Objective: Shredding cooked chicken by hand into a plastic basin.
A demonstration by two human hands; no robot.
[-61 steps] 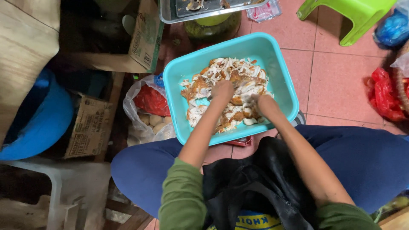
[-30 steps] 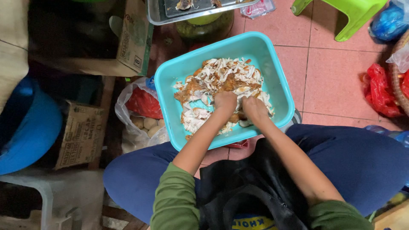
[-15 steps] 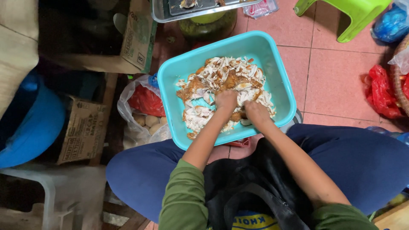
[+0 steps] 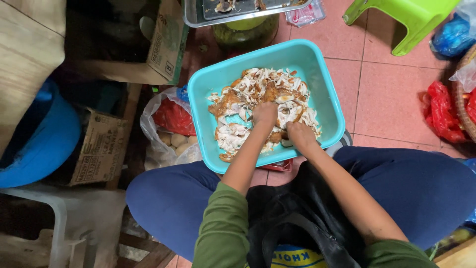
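At far left sit one blue tub [image 4: 34,144] and two brown printed cardboard boxes [image 4: 101,149], then one clear bag [image 4: 166,141] holding pale round items and a red packet. The teal basin [image 4: 327,94] stands on the tiled floor before the knees, filled with shredded meat [image 4: 258,89]; one green stool [image 4: 411,20] and one red bag [image 4: 439,111] lie at right. The left hand [image 4: 264,113] and right hand [image 4: 299,136] are curled down into the meat, fingers buried; their grip cannot be told.

The fingers of the left hand [image 4: 265,113] and right hand [image 4: 299,135] are lying buried in the shredded meat [image 4: 258,106]. At the top edge, the frame is cutting off a metal tray [image 4: 198,15] and, further right, a green stool [image 4: 414,17].
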